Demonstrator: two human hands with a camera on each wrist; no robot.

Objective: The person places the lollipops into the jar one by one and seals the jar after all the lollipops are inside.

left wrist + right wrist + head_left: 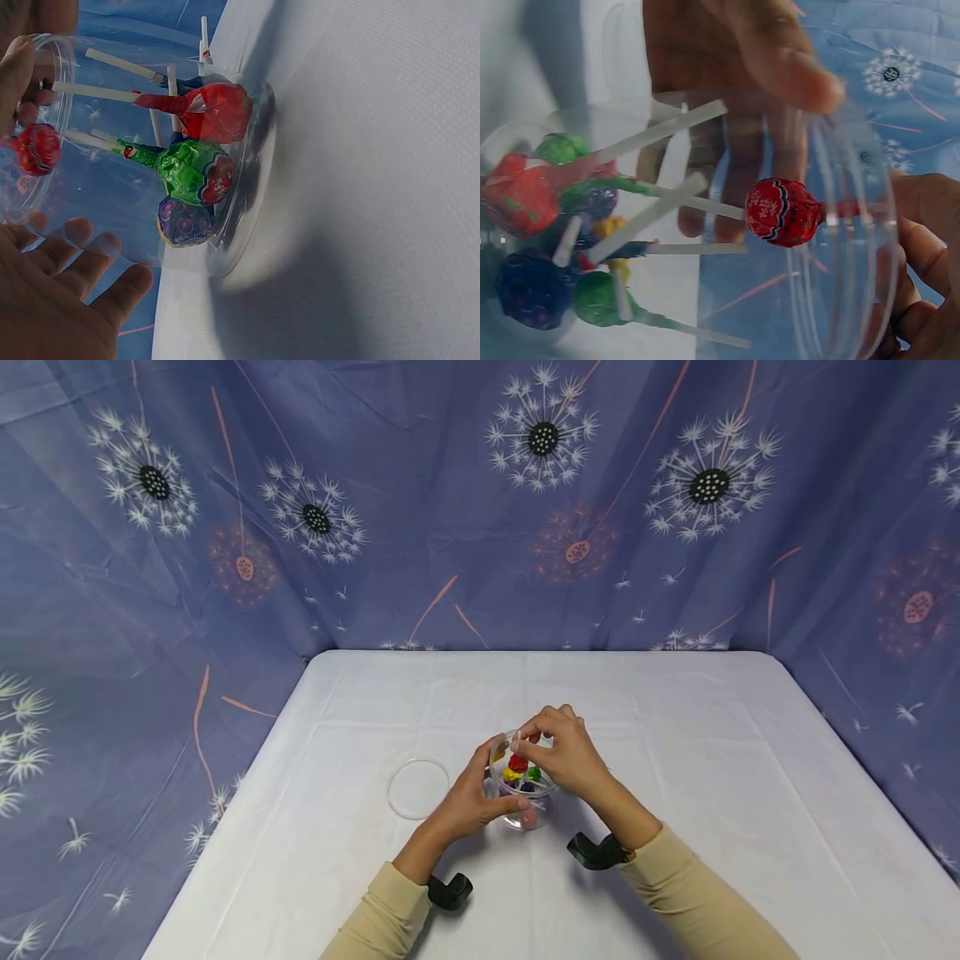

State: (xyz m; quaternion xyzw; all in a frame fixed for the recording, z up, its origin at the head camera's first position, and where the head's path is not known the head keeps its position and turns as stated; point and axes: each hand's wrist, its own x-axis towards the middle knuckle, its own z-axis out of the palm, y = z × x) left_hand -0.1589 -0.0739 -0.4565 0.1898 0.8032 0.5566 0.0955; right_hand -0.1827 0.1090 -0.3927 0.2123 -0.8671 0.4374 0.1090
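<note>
A clear plastic jar point(105, 180) with several wrapped lollipops stands on the white table. My left hand point(468, 802) grips the jar's side, its thumb in front and its fingers spread round the wall. At the mouth, my right hand point(562, 752) pinches a red-wrapped lollipop point(784, 212) by its stick, candy end pointing down into the jar. Below it lie other lollipops, among them a red one point(221, 112), a green one point(191, 169) and a purple one point(184, 221), white sticks pointing up. The jar partly hides my left fingers in the head view.
A clear round lid point(390, 789) lies flat on the table, left of the jar. White cloth covers the table point(712, 760). Behind it hangs a blue curtain point(435, 510) with dandelion prints. Black wrist cameras point(450, 892) sit at both wrists.
</note>
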